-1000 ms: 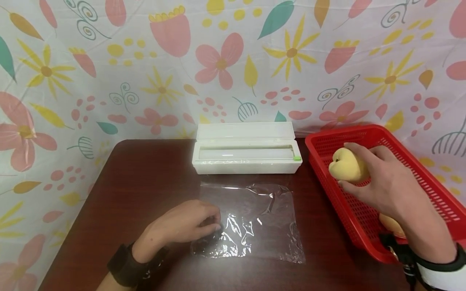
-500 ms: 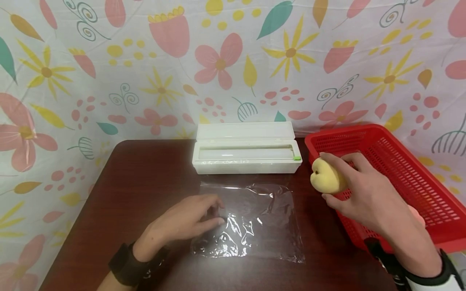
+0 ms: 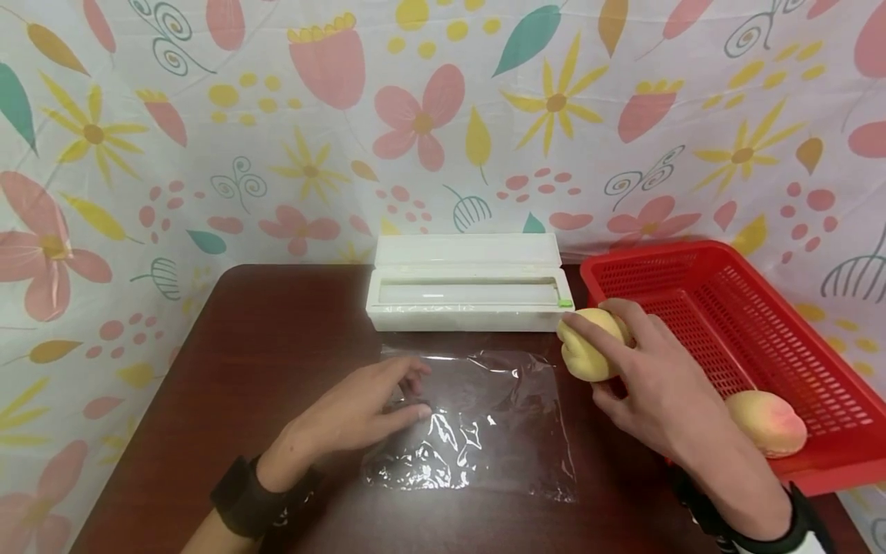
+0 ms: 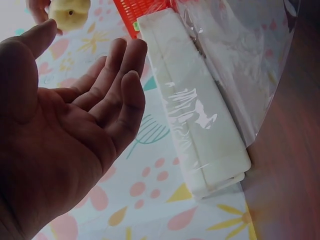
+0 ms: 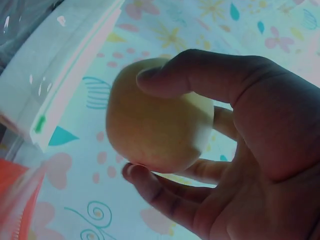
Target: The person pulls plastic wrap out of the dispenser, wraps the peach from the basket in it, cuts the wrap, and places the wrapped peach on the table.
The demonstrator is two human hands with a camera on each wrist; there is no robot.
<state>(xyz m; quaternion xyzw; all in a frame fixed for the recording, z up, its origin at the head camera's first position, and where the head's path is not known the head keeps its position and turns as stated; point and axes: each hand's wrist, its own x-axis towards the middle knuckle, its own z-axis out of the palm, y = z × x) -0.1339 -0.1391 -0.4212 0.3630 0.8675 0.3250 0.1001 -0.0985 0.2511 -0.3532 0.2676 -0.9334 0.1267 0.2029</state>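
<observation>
In the head view, a glossy dark reddish-brown table point(image 3: 277, 331) meets a flower-printed sheet point(image 3: 242, 108). Far right, the right hand point(image 3: 664, 392) grips a rounded yellow peach point(image 3: 584, 363) beside the red perforated basket point(image 3: 692, 323); wrinkled clear film point(image 3: 498, 431) lies nearer.

The left wrist view shows the left hand point(image 4: 85, 115) relaxed, loosely bent, near a smooth white box point(image 4: 195, 105).

In the right wrist view, thumb and fingers curve round the matte fruit.

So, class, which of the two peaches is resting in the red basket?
The pink-blushed peach, lying in the nearer end of the basket. The other peach, yellow in the head view, is held in the right hand.
</observation>
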